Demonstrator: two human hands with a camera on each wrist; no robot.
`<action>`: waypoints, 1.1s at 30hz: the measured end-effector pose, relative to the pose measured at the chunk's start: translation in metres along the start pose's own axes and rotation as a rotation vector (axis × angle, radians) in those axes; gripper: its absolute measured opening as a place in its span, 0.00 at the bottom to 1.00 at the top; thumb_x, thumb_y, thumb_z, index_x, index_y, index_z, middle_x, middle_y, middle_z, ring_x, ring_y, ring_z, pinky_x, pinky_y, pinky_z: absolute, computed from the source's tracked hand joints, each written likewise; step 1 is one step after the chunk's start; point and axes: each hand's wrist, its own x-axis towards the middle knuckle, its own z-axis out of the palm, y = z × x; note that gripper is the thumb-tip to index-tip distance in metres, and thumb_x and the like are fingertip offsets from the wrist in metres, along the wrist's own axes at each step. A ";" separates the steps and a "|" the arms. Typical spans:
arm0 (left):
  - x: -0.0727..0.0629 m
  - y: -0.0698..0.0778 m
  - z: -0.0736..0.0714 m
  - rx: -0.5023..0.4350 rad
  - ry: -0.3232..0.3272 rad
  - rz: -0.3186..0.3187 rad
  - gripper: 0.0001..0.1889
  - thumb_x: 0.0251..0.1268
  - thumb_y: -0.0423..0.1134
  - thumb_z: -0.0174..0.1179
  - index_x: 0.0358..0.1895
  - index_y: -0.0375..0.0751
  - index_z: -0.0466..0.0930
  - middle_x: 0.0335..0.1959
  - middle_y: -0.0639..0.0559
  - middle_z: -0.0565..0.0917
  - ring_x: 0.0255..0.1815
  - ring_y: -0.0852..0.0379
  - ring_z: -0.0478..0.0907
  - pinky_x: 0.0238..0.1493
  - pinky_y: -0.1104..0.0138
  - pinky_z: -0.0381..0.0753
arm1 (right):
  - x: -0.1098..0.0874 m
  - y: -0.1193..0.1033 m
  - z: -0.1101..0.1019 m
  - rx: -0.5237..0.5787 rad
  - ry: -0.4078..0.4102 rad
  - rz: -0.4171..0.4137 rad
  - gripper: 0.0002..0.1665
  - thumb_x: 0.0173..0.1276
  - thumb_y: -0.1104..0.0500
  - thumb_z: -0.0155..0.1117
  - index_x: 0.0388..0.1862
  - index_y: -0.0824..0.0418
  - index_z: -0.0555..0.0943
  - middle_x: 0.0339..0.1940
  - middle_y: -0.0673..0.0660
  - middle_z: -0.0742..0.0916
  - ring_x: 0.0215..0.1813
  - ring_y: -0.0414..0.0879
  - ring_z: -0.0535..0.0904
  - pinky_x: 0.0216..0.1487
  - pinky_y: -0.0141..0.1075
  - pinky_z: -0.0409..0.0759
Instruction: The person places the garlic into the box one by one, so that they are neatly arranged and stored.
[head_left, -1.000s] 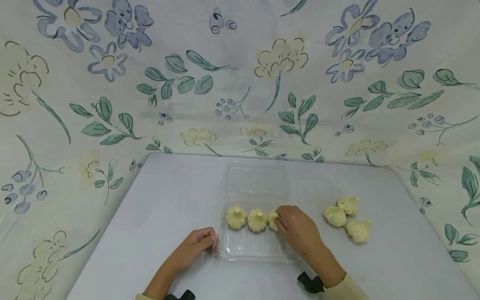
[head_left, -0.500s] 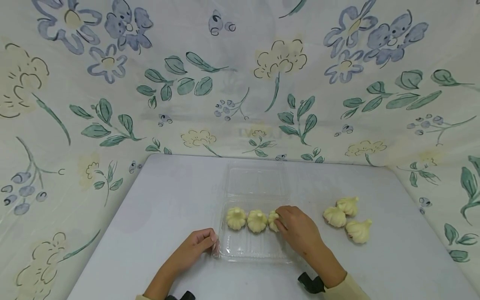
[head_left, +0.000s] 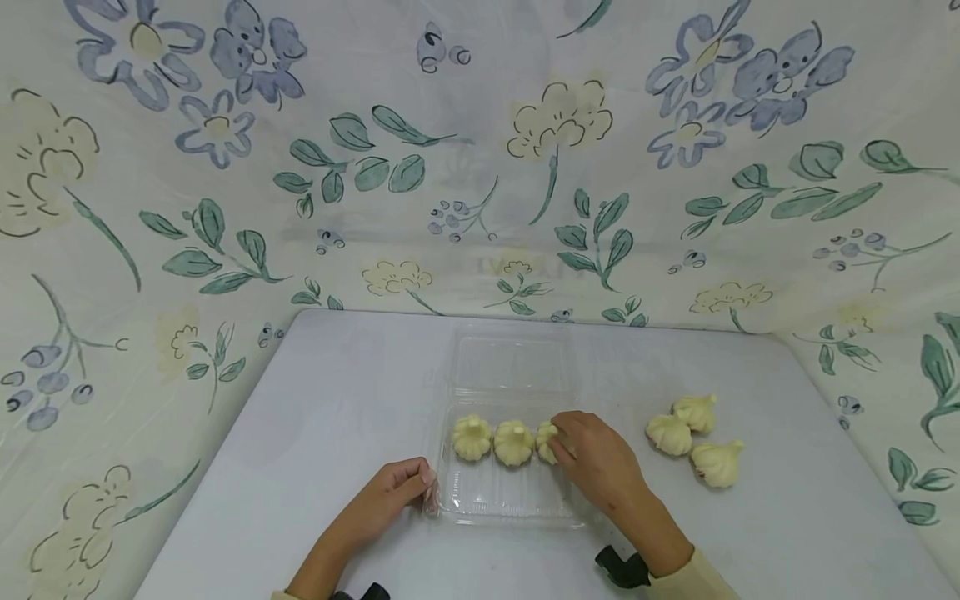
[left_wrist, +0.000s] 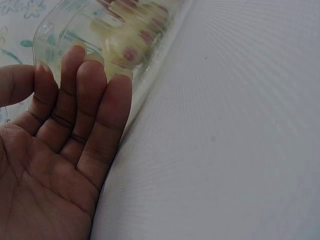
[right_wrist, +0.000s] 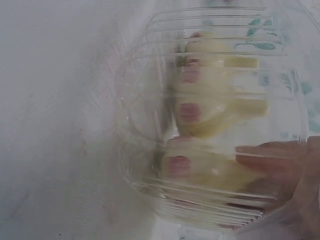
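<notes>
A clear plastic clamshell container (head_left: 506,500) lies on the table with its lid (head_left: 513,362) folded back, away from the person. Three garlic bulbs sit in a row inside it: the left bulb (head_left: 472,438), the middle bulb (head_left: 513,442) and the right bulb (head_left: 547,442). My right hand (head_left: 602,458) reaches over the right wall and pinches the right bulb, partly covering it. In the right wrist view, bulbs (right_wrist: 205,110) show through the clear wall. My left hand (head_left: 386,498) holds the container's left edge, thumb against the index finger; its other fingers (left_wrist: 112,107) lie along the wall.
To the right of the container lie three more garlic bulbs on the white table (head_left: 322,400): a back bulb (head_left: 695,412), a left bulb (head_left: 669,434) and a front bulb (head_left: 717,463). A flower-patterned cloth (head_left: 480,150) rises behind the table. Dark wrist mounts (head_left: 622,567) sit below the hands.
</notes>
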 end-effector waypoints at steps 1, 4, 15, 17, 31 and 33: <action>0.000 0.000 0.000 -0.004 -0.001 0.000 0.18 0.85 0.40 0.49 0.36 0.28 0.73 0.33 0.51 0.79 0.36 0.60 0.78 0.41 0.65 0.79 | 0.000 0.000 0.000 0.002 -0.001 0.002 0.17 0.65 0.61 0.79 0.51 0.63 0.86 0.51 0.58 0.89 0.53 0.54 0.86 0.50 0.47 0.85; -0.001 0.000 0.000 -0.009 0.000 -0.001 0.18 0.85 0.40 0.49 0.36 0.29 0.73 0.33 0.51 0.79 0.36 0.59 0.78 0.41 0.65 0.79 | 0.000 0.001 0.000 0.007 -0.001 0.004 0.20 0.65 0.60 0.79 0.54 0.65 0.86 0.52 0.59 0.89 0.54 0.55 0.85 0.50 0.47 0.85; -0.004 -0.001 0.001 -0.012 0.004 -0.018 0.18 0.85 0.41 0.49 0.36 0.30 0.73 0.34 0.51 0.80 0.37 0.59 0.79 0.42 0.65 0.81 | -0.002 0.001 -0.002 0.031 0.026 -0.010 0.24 0.66 0.58 0.79 0.57 0.64 0.84 0.55 0.60 0.88 0.56 0.56 0.85 0.52 0.49 0.84; -0.003 -0.002 0.001 -0.012 0.005 -0.016 0.17 0.85 0.41 0.49 0.36 0.30 0.73 0.33 0.52 0.80 0.37 0.59 0.79 0.42 0.65 0.81 | -0.002 0.001 -0.004 0.034 0.042 -0.018 0.24 0.65 0.58 0.79 0.57 0.65 0.84 0.55 0.60 0.88 0.56 0.57 0.85 0.53 0.50 0.84; -0.001 -0.002 -0.001 0.005 0.014 -0.033 0.18 0.85 0.43 0.50 0.36 0.32 0.74 0.34 0.51 0.80 0.37 0.58 0.80 0.43 0.64 0.81 | -0.003 0.002 -0.012 0.028 0.088 -0.033 0.25 0.65 0.56 0.80 0.57 0.63 0.85 0.55 0.59 0.88 0.57 0.56 0.85 0.54 0.50 0.84; -0.001 -0.002 -0.001 0.009 0.015 -0.034 0.18 0.85 0.43 0.49 0.36 0.32 0.74 0.34 0.51 0.80 0.38 0.57 0.80 0.43 0.63 0.81 | -0.003 0.003 -0.014 0.024 0.089 -0.031 0.25 0.65 0.56 0.80 0.57 0.63 0.85 0.55 0.60 0.88 0.57 0.57 0.85 0.54 0.50 0.84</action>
